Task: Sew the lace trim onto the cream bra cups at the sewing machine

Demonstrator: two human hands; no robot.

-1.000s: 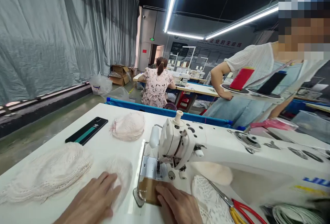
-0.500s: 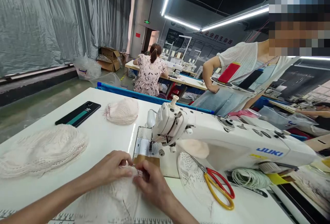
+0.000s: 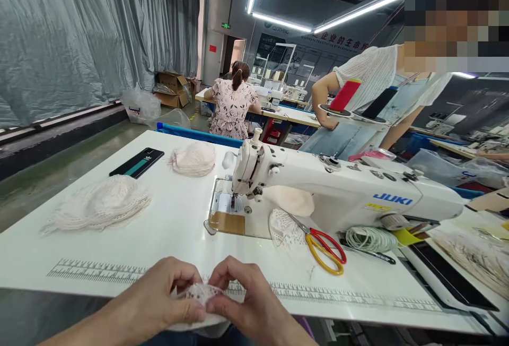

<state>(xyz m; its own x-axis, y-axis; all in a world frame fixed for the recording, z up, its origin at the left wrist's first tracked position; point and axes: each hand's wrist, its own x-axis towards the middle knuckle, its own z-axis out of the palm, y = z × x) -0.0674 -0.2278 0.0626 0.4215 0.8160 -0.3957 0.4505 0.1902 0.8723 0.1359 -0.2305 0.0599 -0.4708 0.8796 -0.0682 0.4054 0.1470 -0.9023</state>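
Observation:
At the table's front edge, my left hand (image 3: 157, 290) and my right hand (image 3: 252, 295) pinch a piece of pale lace fabric (image 3: 200, 293) between thumbs and fingers. Its lower part hangs toward my lap, and the fingertips behind it are partly hidden. Beyond my hands stands a white sewing machine (image 3: 310, 176), its needle area with no fabric under it. Red-and-yellow-handled scissors (image 3: 325, 250) rest to the right, their blades over another lace piece (image 3: 284, 229). A cream pad (image 3: 292, 201) lies beneath the machine arm.
Left on the table are a lace pile (image 3: 101, 202), a smaller pink-white pile (image 3: 193, 158) and a black phone (image 3: 137, 162). A printed ruler strip (image 3: 318, 294) runs along the front edge. Coiled pale cord (image 3: 369, 240) lies right. A co-worker (image 3: 358, 107) stands behind the machine; another person (image 3: 234, 102) sits farther back.
Both hands have drawn the lace fabric back from beside the machine to the table's front edge, bunching it closer together. The camera view has shifted slightly.

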